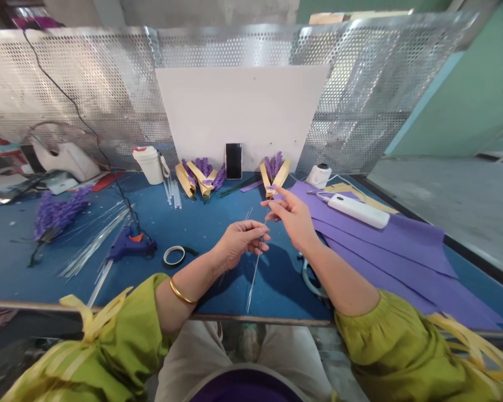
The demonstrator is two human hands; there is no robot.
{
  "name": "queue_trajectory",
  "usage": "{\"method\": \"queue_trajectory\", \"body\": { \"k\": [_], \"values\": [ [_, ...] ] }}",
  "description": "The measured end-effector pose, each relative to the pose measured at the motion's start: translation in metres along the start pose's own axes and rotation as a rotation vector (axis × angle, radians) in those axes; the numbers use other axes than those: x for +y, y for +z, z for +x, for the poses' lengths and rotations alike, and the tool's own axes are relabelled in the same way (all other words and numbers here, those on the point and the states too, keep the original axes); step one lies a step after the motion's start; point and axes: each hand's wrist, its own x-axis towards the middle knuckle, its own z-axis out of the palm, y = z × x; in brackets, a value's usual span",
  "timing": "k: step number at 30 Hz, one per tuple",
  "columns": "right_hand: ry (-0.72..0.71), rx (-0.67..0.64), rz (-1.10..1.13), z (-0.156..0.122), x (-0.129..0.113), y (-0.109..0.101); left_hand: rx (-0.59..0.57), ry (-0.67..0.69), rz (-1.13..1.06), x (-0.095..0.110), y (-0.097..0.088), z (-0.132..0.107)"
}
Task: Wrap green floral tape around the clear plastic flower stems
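Note:
My left hand [240, 241] is closed in a pinch round a thin clear stick [255, 273] that slants down toward the table's front edge. My right hand [291, 216] sits just right of it, thumb and forefinger pinching the stick's upper end, where a small purple bit shows, the other fingers spread. Both hands hover over the blue table [201, 223]. Purple foam sheets [385, 251] lie right of my right hand. Scissors [309, 274] lie under my right forearm.
A blue glue gun [128, 245], a tape roll [174, 255] and a bundle of clear sticks [94, 243] lie left. Purple flower sprigs [56, 212] sit far left, more with yellow strips [199, 176] at the back, by a phone [233, 161], white cup [148, 163] and white device [358, 209].

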Motion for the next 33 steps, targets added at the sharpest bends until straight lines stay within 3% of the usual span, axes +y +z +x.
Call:
{"method": "queue_trajectory", "body": {
  "k": [8,18,25,29,33],
  "values": [
    [0.239,-0.138,0.188,0.002,0.005,-0.004,-0.032,0.012,0.006,-0.003,-0.004,0.004],
    [0.306,-0.198,0.154,0.003,0.004,-0.003,-0.023,0.02,-0.06,-0.005,-0.003,0.008],
    [0.275,-0.022,0.206,0.008,0.001,-0.006,0.03,-0.021,-0.033,-0.002,0.003,0.004],
    [0.294,0.069,0.224,0.013,0.001,-0.009,0.169,-0.002,-0.017,-0.003,0.007,0.006],
    [0.314,0.059,0.22,0.014,0.003,-0.009,0.289,0.028,-0.008,-0.001,0.009,0.006]
  ]
}}
